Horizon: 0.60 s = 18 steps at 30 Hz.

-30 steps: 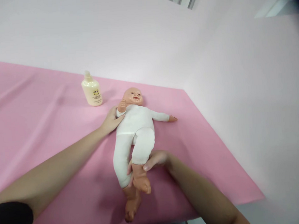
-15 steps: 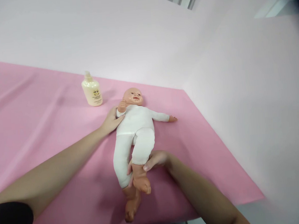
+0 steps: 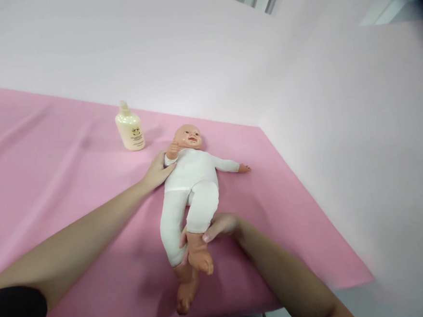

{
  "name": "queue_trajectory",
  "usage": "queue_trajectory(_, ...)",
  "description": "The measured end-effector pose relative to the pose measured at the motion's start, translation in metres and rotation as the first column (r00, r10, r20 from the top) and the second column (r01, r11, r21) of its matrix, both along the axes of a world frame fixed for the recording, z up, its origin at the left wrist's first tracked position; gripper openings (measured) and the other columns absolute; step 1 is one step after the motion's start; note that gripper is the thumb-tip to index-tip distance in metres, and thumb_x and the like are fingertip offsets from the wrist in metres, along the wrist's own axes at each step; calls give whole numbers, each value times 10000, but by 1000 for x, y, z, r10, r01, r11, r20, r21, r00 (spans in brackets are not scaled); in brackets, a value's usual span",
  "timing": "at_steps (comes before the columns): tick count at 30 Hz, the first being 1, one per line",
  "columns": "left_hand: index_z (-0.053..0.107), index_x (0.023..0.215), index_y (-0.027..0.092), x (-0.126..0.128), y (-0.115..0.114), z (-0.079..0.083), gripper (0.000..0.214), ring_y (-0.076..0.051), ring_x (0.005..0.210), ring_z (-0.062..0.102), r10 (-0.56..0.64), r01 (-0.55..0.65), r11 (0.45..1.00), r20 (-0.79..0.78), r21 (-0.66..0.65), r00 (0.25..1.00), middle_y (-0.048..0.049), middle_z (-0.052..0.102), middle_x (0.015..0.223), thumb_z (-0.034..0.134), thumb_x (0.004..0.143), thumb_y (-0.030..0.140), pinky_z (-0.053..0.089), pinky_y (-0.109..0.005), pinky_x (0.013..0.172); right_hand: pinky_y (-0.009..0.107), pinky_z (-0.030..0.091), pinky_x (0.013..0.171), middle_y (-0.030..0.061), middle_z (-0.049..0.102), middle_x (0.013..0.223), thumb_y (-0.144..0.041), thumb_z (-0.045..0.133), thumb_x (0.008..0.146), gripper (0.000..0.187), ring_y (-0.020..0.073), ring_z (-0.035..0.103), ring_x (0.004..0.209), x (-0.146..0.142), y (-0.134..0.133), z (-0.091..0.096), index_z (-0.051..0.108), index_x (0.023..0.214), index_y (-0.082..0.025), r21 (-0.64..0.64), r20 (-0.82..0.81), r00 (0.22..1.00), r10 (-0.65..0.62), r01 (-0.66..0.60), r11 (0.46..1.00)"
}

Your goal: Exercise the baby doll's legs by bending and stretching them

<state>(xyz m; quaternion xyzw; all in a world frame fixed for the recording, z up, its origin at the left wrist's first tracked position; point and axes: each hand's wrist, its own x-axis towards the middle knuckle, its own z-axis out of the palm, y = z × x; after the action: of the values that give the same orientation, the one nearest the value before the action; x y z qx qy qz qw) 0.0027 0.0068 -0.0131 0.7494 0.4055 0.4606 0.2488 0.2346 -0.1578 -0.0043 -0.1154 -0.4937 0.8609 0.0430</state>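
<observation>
A baby doll (image 3: pixel 192 172) in a white bodysuit lies on its back, head away from me and feet toward me. My left hand (image 3: pixel 159 170) grips its side just below the bent arm, thumb over the chest; some of its fingers are hidden by the doll. Around the lower leg on the right, just above the foot, my right hand (image 3: pixel 219 228) is closed, with thumb in front and fingertips showing between the legs. The doll's other arm stretches out to the right on the cloth.
A pink cloth (image 3: pixel 72 187) covers the table, with creases on the left. Behind the doll, to the left, stands a cream pump bottle (image 3: pixel 130 130). White walls (image 3: pixel 153 46) rise behind and to the right. The table's edge runs close beneath the doll's feet.
</observation>
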Motion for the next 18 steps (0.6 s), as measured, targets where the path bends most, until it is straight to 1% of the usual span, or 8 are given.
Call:
queue_trajectory(5, 603, 1303, 175, 0, -1, 2, 533, -355, 1253, 680, -9, 9, 1000, 8, -3, 1000, -150, 713, 1303, 624, 932, 557, 560, -553, 1111, 388, 509, 1144, 198, 806, 1234, -621, 927, 689, 675, 322, 703, 1349, 1, 1, -3, 718, 1089, -118, 26, 11, 1000, -26, 25, 999)
queue_trajectory(8, 603, 1302, 172, 0, -2, 2, 546, -353, 1267, 673, 2, -2, 1000, 1, -20, 1000, -147, 712, 1298, 619, 927, 569, 558, -545, 1119, 400, 506, 1149, 203, 805, 1244, -596, 928, 691, 683, 327, 704, 1348, 1, 0, -1, 716, 1126, -114, 4, 17, 1000, -25, 25, 1000)
queue_trajectory(11, 597, 1316, 175, 0, -2, 2, 542, -356, 1275, 669, 4, -3, 1000, 4, -24, 1000, -148, 710, 1320, 618, 925, 550, 553, -555, 1124, 409, 504, 1154, 211, 807, 1236, -556, 920, 705, 677, 332, 705, 1348, 1, 0, 0, 712, 1161, -102, -16, 62, 998, -29, 30, 999)
queue_trajectory(14, 592, 1334, 181, 0, -2, 2, 529, -358, 1281, 667, 1, -1, 1000, 8, -25, 1000, -144, 710, 1335, 618, 928, 519, 549, -562, 1126, 415, 508, 1152, 212, 812, 1214, -539, 905, 728, 656, 333, 706, 1350, 1, 0, -1, 707, 1169, -95, -7, 80, 996, -28, 29, 1000)
queue_trajectory(18, 599, 1333, 180, 0, -2, 1, 530, -356, 1269, 673, 6, -6, 1000, -5, -10, 1000, -144, 711, 1319, 618, 933, 526, 549, -550, 1124, 420, 524, 1131, 202, 825, 1157, -601, 920, 690, 710, 335, 739, 1289, 0, 0, -2, 713, 1149, -100, 7, 53, 998, -26, 25, 1000)
